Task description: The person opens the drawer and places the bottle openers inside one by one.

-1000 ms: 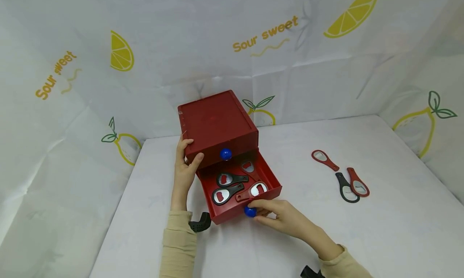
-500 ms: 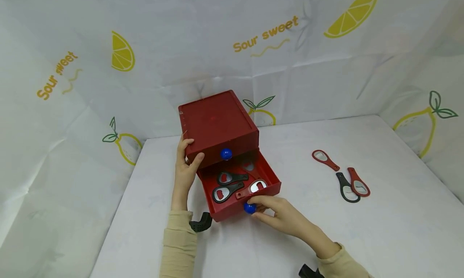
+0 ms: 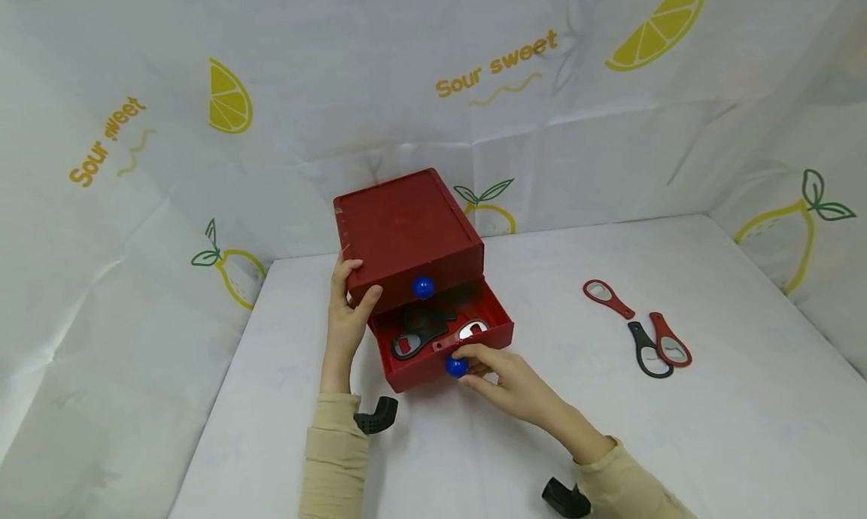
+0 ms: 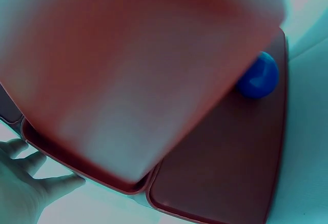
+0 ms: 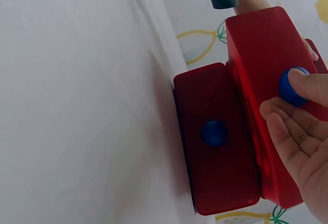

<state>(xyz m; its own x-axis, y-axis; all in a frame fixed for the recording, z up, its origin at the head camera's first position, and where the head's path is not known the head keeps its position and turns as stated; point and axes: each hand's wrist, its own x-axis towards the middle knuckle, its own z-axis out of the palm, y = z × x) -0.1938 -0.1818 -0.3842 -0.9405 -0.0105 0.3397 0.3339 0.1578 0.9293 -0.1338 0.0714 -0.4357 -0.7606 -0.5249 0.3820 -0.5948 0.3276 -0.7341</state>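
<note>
A red drawer cabinet (image 3: 406, 226) stands near the back wall with a lower drawer (image 3: 425, 371) partly pulled out. My right hand (image 3: 511, 383) pinches that drawer's blue knob (image 3: 457, 367) between thumb and fingers. Inside the drawer lie a black bottle opener (image 3: 409, 345) and a red bottle opener (image 3: 472, 329); others sit in shadow under the cabinet's upper part. My left hand (image 3: 347, 327) rests on the cabinet's left front corner, thumb on the front and a finger on the top edge. In the left wrist view its straight fingers (image 4: 64, 184) touch the side.
Right of the cabinet on the white table lie a red bottle opener (image 3: 608, 299), a black bottle opener (image 3: 646, 351) and another red bottle opener (image 3: 670, 341) overlapping it. Below the pulled drawer, a closed drawer (image 5: 215, 172) with a blue knob shows in the right wrist view.
My right hand has pushed the drawer partway in toward the cabinet, so the bottle openers farther back are now covered or shaded. My left hand has stayed in place.
</note>
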